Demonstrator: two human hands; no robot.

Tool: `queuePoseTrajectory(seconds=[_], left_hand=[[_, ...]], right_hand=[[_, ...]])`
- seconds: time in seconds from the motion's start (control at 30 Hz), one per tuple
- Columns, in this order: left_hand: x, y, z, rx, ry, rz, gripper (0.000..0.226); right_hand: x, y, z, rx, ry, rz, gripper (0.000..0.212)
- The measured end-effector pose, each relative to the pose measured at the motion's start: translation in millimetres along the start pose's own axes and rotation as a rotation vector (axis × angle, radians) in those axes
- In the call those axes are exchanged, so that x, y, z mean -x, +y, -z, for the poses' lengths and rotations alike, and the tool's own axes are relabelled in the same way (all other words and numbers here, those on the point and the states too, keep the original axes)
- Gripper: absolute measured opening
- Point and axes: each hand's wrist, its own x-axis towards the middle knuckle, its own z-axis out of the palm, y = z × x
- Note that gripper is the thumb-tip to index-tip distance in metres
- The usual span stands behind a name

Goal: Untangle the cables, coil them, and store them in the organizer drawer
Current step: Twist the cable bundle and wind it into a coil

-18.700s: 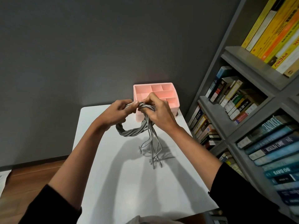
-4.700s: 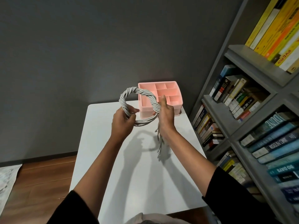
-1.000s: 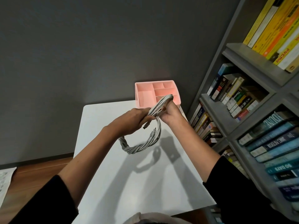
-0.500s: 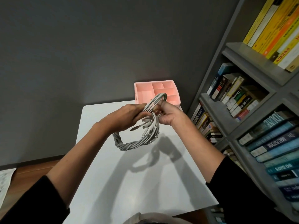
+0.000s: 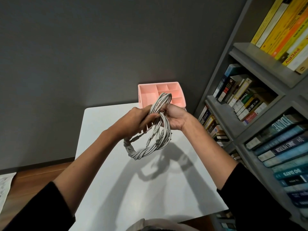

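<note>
Grey cable coil (image 5: 141,154) hung above the white table (image 5: 150,189); we gripped its upper part with left hand (image 5: 131,120) and right hand (image 5: 176,117), fingers curled round it, pink organizer drawer (image 5: 146,94) just behind.

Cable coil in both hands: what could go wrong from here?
1. Loose plugs dangle inside the cable coil; they could snag and re-tangle.
2. The left hand and right hand grip only its top, so the hanging loops might spring apart.
3. The coil looks wide against the compartments of the pink organizer; it may not fit without tighter winding.
</note>
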Motion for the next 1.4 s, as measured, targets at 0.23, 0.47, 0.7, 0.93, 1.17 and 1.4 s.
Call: queuePoseTrajectory(seconds=[0.23, 0.47, 0.7, 0.93, 1.17, 1.4], left_hand=[[-0.6, 1.5, 4.2, -0.021, 0.049, 0.027, 0.019], [-2.2, -12.8, 12.8, -0.202, 0.051, -0.029, 0.023], [-5.9, -16.6, 3.8, -0.28, 0.023, -0.06, 0.048], [-5.9, -23.2, 10.9, -0.295, 0.0, -0.071, 0.045], [-10.9, -19.5, 10.6, -0.234, -0.032, -0.077, 0.054], [-17.8, -12.8, 10.5, -0.122, 0.008, -0.097, 0.035]], right_hand=[[7.8, -11.0, -10.5, 0.327, 0.037, 0.134, 0.02], [14.7, -31.9, 3.0, 0.951, 0.158, 0.144, 0.017], [15.2, -37.8, 4.2, 0.997, 0.212, 0.346, 0.011], [11.2, -34.3, 15.5, 0.786, 0.034, 0.48, 0.01], [3.9, -24.4, 26.0, 0.679, -0.118, 0.301, 0.02], [1.6, -15.0, 28.8, 0.485, -0.284, 0.329, 0.013]])
